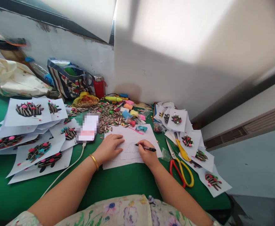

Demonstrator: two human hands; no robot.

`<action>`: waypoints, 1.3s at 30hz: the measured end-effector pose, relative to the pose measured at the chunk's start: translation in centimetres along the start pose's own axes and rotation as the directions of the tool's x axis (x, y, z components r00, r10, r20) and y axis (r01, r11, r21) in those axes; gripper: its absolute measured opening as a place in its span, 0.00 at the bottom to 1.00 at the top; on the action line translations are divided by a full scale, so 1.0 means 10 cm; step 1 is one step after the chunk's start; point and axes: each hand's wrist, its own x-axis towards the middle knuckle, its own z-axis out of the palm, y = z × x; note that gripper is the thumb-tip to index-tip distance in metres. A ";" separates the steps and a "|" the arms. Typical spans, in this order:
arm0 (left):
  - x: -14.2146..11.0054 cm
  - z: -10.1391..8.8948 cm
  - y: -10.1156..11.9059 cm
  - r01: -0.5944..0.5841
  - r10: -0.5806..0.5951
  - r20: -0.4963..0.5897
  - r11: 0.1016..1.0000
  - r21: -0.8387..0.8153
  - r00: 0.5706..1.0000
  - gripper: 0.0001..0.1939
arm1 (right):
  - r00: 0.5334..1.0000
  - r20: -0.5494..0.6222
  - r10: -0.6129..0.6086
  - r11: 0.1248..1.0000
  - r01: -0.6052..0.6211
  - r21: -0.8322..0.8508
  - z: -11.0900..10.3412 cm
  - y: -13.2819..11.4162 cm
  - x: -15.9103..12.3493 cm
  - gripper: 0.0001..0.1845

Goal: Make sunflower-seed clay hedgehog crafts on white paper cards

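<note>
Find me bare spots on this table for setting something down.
Bare green tabletop shows between the forearms, nearer than the paper sheets, and at lower left, in front of the left cards. Crowded: behind the paper, with seeds and coloured lumps; at right, with scissors and more cards.

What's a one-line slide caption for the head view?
Right hand holding a black pen to white paper, left hand resting on it, loose striped seeds beyond.

Phone (pixel 88 128) screen pixelated; on my remote feed I cannot read it. Drawn lines on paper (pixel 128 155) too faint for me to identify; right hand (pixel 148 154) covers part. Cream bag (pixel 17 80) cut by left edge, floral garment (pixel 128 212) by bottom.
</note>
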 end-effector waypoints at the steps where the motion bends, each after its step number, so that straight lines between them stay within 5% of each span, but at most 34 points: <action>1: 0.00 0.00 0.00 -0.002 0.002 -0.002 1.000 0.001 1.000 0.21 | 1.000 0.003 0.000 1.000 0.000 -0.005 0.00 0.00 0.00 0.09; 39: 0.00 -0.01 0.01 0.011 -0.011 -0.003 1.000 -0.012 1.000 0.22 | 0.999 -0.038 0.000 1.000 0.001 0.008 -0.02 0.05 0.00 0.09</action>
